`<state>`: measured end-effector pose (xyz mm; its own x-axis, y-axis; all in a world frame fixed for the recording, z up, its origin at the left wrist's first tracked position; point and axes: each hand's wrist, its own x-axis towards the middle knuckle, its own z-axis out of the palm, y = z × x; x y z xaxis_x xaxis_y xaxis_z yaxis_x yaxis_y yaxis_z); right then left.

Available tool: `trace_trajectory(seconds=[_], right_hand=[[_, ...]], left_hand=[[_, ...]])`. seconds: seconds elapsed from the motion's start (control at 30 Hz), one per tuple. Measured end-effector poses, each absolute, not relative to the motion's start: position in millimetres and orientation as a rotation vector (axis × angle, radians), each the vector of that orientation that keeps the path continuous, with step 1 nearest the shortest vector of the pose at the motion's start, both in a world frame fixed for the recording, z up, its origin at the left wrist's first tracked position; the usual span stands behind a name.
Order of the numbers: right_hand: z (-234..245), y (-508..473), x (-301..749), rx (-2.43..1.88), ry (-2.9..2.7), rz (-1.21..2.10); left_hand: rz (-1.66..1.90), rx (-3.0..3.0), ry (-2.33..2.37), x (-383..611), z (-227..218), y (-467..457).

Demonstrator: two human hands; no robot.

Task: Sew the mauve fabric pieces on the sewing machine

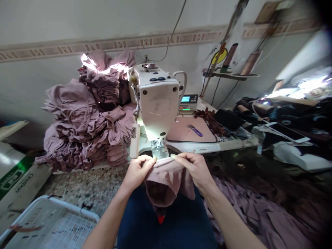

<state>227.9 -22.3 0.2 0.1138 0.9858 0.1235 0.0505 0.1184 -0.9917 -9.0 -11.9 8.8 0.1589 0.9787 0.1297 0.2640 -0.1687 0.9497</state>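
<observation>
Currently, left hand and right hand have fingers clamped on the cloth; its upper edge runs crosswise between them, just nearside of the machine, both equally near.

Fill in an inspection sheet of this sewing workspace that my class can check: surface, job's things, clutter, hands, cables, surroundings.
Surface: white sewing table with a flat pink mat on it.
Job's things: mauve cloth piece with a round opening, in front of a white metal sewing machine.
Clutter: purple-handled snips on the mat; dark brown fabric scraps beside it; big heaps of mauve cloth at left.
Hands: left hand and right hand both pinch the cloth piece's upper edge.
Cables: thin grey cable above the machine.
Surroundings: pale wall; white plastic basket at lower left.
</observation>
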Motion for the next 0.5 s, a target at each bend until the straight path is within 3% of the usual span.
trace_trajectory(seconds=[0.5], right_hand=[[-5.7,18.7,233.2,-1.123,-1.021,0.97]], left_hand=[[1.29,1.333,1.124,11.1,4.7,26.6]])
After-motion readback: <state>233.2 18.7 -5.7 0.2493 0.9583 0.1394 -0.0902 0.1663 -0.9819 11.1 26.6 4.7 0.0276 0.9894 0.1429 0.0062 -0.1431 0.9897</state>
